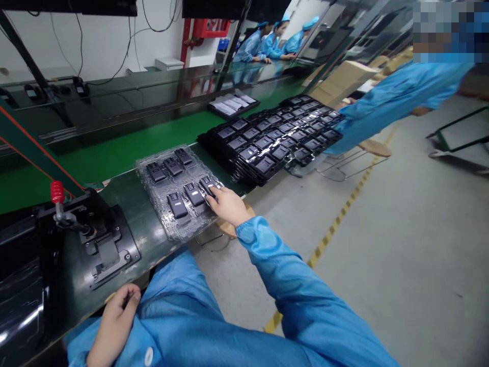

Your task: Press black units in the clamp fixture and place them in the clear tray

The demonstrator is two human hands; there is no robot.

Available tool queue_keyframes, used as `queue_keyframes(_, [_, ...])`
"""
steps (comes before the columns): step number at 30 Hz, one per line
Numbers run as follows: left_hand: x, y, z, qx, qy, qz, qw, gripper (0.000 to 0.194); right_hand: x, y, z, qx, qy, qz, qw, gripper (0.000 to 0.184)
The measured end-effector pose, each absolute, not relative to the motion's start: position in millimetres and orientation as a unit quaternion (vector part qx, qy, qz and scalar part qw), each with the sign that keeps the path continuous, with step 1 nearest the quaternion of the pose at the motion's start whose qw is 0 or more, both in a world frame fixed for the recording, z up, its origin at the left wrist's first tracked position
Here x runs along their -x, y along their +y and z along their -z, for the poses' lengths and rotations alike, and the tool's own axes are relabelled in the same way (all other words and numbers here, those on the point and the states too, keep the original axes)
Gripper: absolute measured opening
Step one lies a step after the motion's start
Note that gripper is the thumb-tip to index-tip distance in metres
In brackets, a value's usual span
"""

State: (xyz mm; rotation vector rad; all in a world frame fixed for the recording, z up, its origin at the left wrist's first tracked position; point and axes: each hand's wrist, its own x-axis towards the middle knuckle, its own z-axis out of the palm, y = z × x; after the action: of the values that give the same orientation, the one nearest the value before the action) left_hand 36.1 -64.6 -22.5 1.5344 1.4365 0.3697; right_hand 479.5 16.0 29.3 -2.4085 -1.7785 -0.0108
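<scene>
1. At the far left, a black press fixture (26,265) stands on the dark green surface (143,232), with a red-knobbed toggle clamp (57,192) on top. A black metal jig plate (109,244) lies just to its right, well up and to the left of the right grip.
2. The left grip (114,326) sits low, just below the near edge of the surface and over the blue gown (179,300). Its fingers are curled together, and it is near the jig plate without touching it.
3. Above and to the right of the left grip, a clear plastic tray (178,193) lies flat on the surface. It holds six black devices in two rows of three.
4. The right grip (225,205) reaches in from the right of that tray, with its fingers together. They rest on the end black device (208,184) in the row nearest the person, but I cannot tell whether they are clamped on it.
5. Farther along, beyond the right grip, black trays of devices lie stacked and overlapping (271,137) beside a green conveyor belt (126,135). A small tray of white cards (233,104) sits past them.
6. At the far right, a co-worker's blue sleeve (397,97) reaches in above a round wooden stool (374,148).
</scene>
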Motion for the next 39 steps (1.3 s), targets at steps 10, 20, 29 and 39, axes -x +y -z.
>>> queue_keyframes(10, [-41.9, -71.5, 3.1, -0.613, 0.548, -0.211, 0.529, 0.041, -392.9, -40.6, -35.5, 0.63, -0.708, -0.049, 0.315, 0.03])
queue_keyframes(20, [-31.7, -74.4, -12.2, -0.675, 0.478, -0.264, 0.497, 0.058, -263.9, -55.0, -0.3, 0.429, -0.786, -0.278, 0.349, 0.017])
queue_keyframes(29, [13.4, -84.2, -41.1, -0.558, 0.537, -0.359, 0.521, 0.039, -227.0, -34.1, 11.2, 0.402, -0.795, -0.32, 0.322, 0.02])
queue_keyframes(39, [22.7, -95.5, -28.4, -0.532, 0.538, -0.346, 0.555, 0.046, -219.9, -45.6, -10.9, 0.408, -0.792, -0.309, 0.333, 0.023])
